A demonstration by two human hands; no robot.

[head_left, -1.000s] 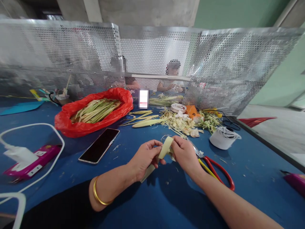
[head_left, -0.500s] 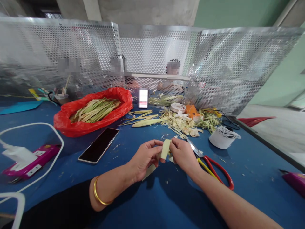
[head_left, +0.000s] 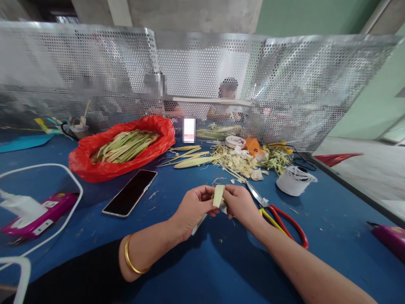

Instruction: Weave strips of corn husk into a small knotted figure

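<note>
Above blue table (head_left: 209, 270), pale strip (head_left: 218, 196) is gripped by fingers of left hand (head_left: 193, 207) and right hand (head_left: 243, 205); apparently being folded; steady tension probably needed next.

"How much of the strip (head_left: 218, 196) is hidden?"
"Whatever sits behind the fingers of the left hand (head_left: 196, 207) and right hand (head_left: 242, 205); I can't tell how it folds there."
"And the scissors (head_left: 264, 203)?"
"The right arm (head_left: 294, 249) covers part of the yellow handle (head_left: 272, 220)."
"What's cut off?"
"The purple block (head_left: 388, 234), by the right edge."
"The people (head_left: 218, 112) behind the mesh (head_left: 284, 84)?"
"Blurred. Any print on the white rectangle (head_left: 189, 129) is too small to read."
</note>
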